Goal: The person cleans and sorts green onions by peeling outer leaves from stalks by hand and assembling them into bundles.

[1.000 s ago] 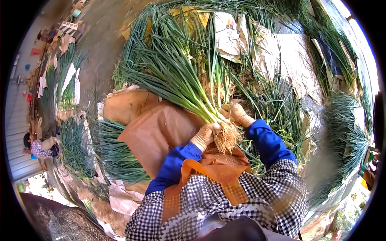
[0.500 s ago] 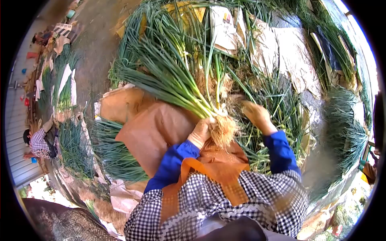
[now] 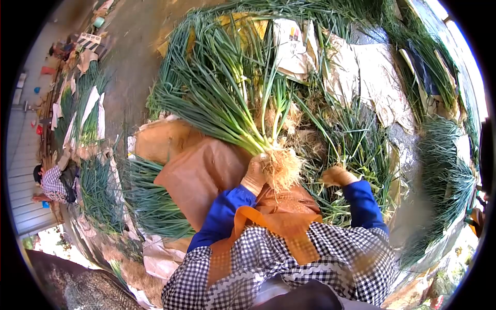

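My left hand (image 3: 254, 175) is closed round the pale stems of a bunch of green onions (image 3: 235, 116), just beside its bushy tan roots (image 3: 282, 168). The long green leaves fan out toward the upper left. To the right, apart from the bunch, my right hand (image 3: 338, 176) has its fingers curled over loose leaves and plant scraps (image 3: 336, 199); whether anything is between them is too small to tell. A brown sheet (image 3: 204, 175) lies under the bunch and to its left.
More onions lie in piles at the left (image 3: 155, 199) and right (image 3: 447, 175). White sacks (image 3: 380, 82) are spread at the upper right. A cardboard-coloured pad (image 3: 168, 139) lies beyond the brown sheet. A person in a checked top (image 3: 52, 183) is at the far left.
My right hand has left the bunch and moved right and down, its fingers now curled. My left hand still holds the bunch, which has shifted slightly left.
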`<state>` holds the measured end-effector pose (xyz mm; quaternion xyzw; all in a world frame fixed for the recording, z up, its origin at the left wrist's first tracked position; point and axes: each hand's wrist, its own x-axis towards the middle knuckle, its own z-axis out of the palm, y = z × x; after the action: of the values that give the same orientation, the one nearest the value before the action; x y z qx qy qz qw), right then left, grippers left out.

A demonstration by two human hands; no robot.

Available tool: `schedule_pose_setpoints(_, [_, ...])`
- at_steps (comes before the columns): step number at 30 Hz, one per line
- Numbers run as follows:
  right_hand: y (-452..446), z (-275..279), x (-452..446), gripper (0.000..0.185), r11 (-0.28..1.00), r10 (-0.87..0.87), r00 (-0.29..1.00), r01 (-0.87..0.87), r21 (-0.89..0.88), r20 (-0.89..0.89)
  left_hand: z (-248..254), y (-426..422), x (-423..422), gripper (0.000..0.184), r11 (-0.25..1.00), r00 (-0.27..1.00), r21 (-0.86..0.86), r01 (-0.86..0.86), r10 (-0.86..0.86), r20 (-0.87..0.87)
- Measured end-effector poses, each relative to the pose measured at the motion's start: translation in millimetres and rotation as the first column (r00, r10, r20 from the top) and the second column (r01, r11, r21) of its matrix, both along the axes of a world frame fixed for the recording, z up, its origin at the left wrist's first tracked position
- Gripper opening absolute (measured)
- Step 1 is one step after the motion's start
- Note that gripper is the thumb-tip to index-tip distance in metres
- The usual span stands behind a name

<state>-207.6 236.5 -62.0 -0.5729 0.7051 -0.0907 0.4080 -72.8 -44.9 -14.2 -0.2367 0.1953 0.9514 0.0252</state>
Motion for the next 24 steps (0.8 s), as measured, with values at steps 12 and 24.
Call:
schedule_pose_setpoints(12, [-273, 140, 1, 0.043, 0.191, -0.482, 0.875, 0.157, -0.969, 0.047, 173, -80, 20, 0.037, 0.98, 0.929, -0.025, -0.2, 0.181, -0.322])
schedule_pose_setpoints(24, [-316, 75, -10, 0.038, 0.428, -0.459, 0.806, 0.57, -0.702, 0.375, 262, -160, 85, 0.035, 0.77, 0.808, -0.342, -0.539, 0.358, -0.467])
